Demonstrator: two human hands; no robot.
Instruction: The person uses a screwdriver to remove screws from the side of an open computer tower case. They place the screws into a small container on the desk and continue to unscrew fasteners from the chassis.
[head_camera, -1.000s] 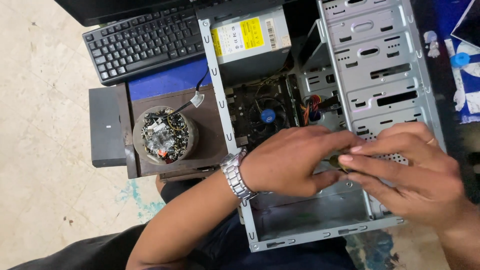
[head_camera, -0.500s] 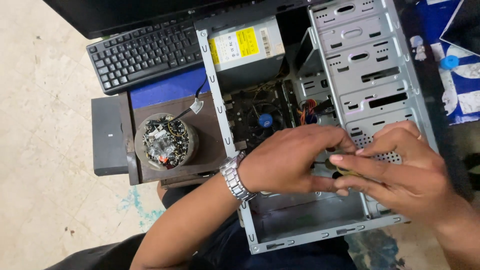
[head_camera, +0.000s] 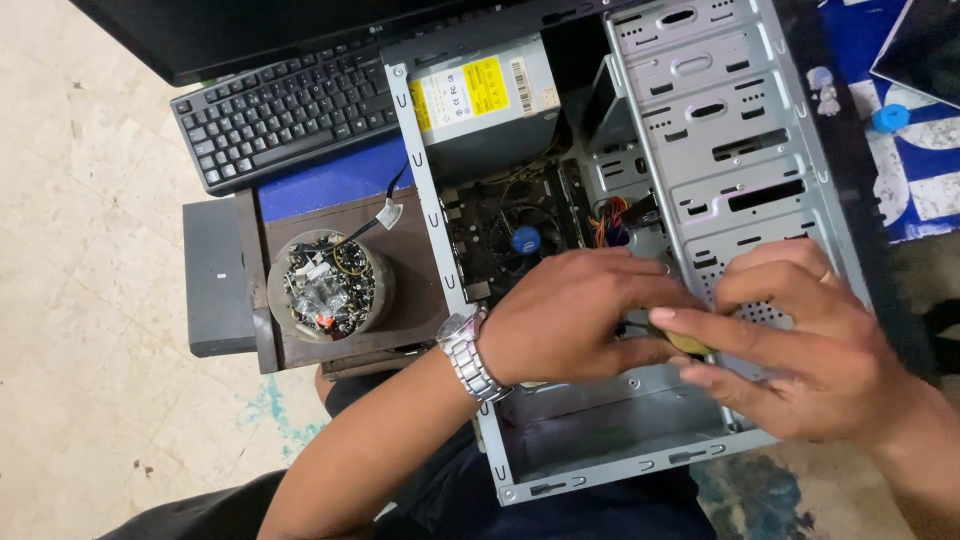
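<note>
Both hands' fingers, left hand (head_camera: 570, 315) and right hand (head_camera: 810, 350), pinch a small yellowish part (head_camera: 685, 342), seemingly rounded, over the perforated steel case (head_camera: 730, 120).

One open computer case (head_camera: 720, 130) lies on its side, its grey metal drive cage facing up. Inside it, one power supply (head_camera: 490, 95) with a yellow label sits at the far end, and one motherboard (head_camera: 520, 235) carries one fan with a blue hub (head_camera: 527, 239). One black keyboard (head_camera: 275, 115) lies far left of the case. One round container (head_camera: 330, 285) of small loose parts, too many and too small to count, stands on one dark wooden block (head_camera: 330, 225) to the left. Two hands are in view: one left hand (head_camera: 580, 315), with one metal wristwatch (head_camera: 468, 355), and one right hand (head_camera: 800, 340), with one ring (head_camera: 824, 276).
</note>
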